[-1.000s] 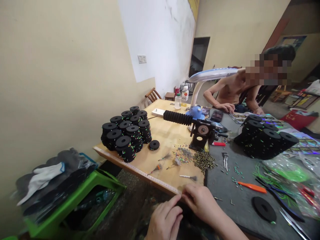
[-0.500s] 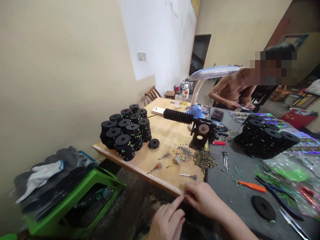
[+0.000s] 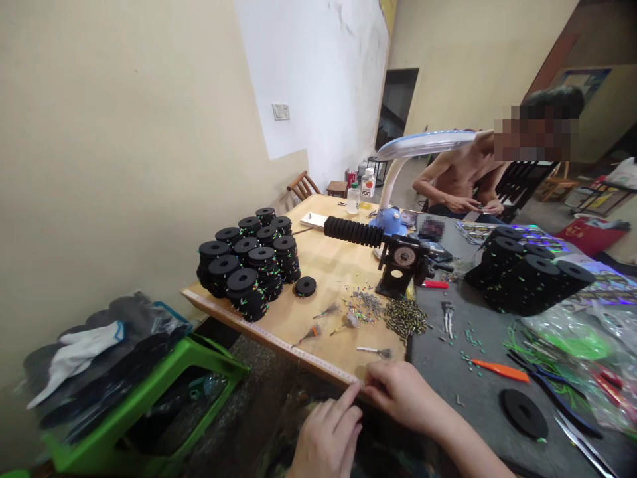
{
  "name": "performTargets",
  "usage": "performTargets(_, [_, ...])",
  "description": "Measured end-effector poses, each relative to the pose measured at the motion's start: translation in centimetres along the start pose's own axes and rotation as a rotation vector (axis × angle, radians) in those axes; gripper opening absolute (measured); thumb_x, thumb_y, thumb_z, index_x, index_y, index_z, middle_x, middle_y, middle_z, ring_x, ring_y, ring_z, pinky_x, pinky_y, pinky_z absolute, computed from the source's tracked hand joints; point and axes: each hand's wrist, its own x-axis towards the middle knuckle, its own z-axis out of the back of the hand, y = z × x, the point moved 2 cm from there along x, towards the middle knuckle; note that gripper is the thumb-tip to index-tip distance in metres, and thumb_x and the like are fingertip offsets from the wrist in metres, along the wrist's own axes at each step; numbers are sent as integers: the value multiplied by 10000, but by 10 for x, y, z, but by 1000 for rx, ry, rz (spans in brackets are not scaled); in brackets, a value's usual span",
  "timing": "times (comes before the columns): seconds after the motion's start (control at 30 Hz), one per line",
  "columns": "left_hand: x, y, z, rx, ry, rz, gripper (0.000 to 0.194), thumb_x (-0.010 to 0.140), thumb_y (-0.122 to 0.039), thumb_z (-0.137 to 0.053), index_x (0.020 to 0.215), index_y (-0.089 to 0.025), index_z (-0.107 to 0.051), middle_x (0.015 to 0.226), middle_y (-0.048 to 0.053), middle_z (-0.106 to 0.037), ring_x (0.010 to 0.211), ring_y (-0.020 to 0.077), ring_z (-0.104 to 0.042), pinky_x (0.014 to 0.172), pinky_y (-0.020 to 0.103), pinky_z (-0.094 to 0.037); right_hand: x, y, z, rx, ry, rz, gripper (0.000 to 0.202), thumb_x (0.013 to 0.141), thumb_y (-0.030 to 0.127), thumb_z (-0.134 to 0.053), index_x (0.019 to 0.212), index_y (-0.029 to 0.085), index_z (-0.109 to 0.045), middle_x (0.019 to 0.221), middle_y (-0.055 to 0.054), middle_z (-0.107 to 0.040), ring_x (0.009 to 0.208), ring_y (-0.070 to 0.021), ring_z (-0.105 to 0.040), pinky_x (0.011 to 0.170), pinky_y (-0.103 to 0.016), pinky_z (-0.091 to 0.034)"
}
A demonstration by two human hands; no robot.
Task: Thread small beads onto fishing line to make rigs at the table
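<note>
My right hand (image 3: 398, 392) rests at the front edge of the wooden table (image 3: 318, 265), with its thumb and fingers pinched together. What it pinches is too small to make out. Just left of it and lower is my left hand (image 3: 331, 428), index finger pointing at the right fingertips and the other fingers curled in. Anything between its thumb and fingers is hidden. Both hands are by the end of a measuring tape strip (image 3: 298, 350) along the table edge. Beyond them lie thin bundles of grey fibres or wires, one with a white stem (image 3: 374, 350) closest to my right hand.
Stacked black foam spools (image 3: 243, 282) stand at left, more (image 3: 527, 272) at right. A black winding device (image 3: 401, 262) and lamp (image 3: 388, 219) stand behind small beads (image 3: 405, 318). An orange tool (image 3: 500, 370), black disc (image 3: 523, 413) and scissors (image 3: 587, 441) lie right. Another person (image 3: 462, 179) sits across.
My left hand has shifted slightly left and its index fingertip is a little lower. My right hand is almost unchanged. The other person's head and hands have moved slightly.
</note>
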Motion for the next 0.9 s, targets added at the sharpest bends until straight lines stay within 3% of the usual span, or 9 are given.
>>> performTargets(0.27, [-2,4,-8,88,46,1,297,902,-153,-421,1138,-149,-600,1288,148,-621,782,217,-676,678,322,-542,-2,2,-1,6,-12,-9,120,837,193,-549,781,210,-654,736,-12,-706,678,-156,-629,580,-213,-346])
performTargets(0.47, [-1,0,-7,151,31,-14,454,920,-157,-406,1371,-129,-454,1331,112,-590,727,175,-671,651,273,-517,-10,-2,-1,-21,-34,-6,135,849,194,-522,795,214,-645,767,-24,-716,730,-173,-650,625,-223,-375])
performTargets(0.67, [2,-7,-12,238,13,16,445,891,-161,-463,1332,-135,-515,1305,101,-611,614,167,-658,555,283,-501,-23,-5,4,-54,-53,-1,161,816,131,-491,772,217,-620,751,-19,-698,704,-164,-635,604,-224,-361])
performTargets(0.9, [2,-14,-20,273,32,59,438,861,-186,-516,1294,-132,-551,1304,119,-603,509,160,-644,465,290,-467,-37,-8,2,-72,-64,-97,165,833,146,-474,781,217,-614,759,-22,-709,692,-181,-656,591,-241,-356])
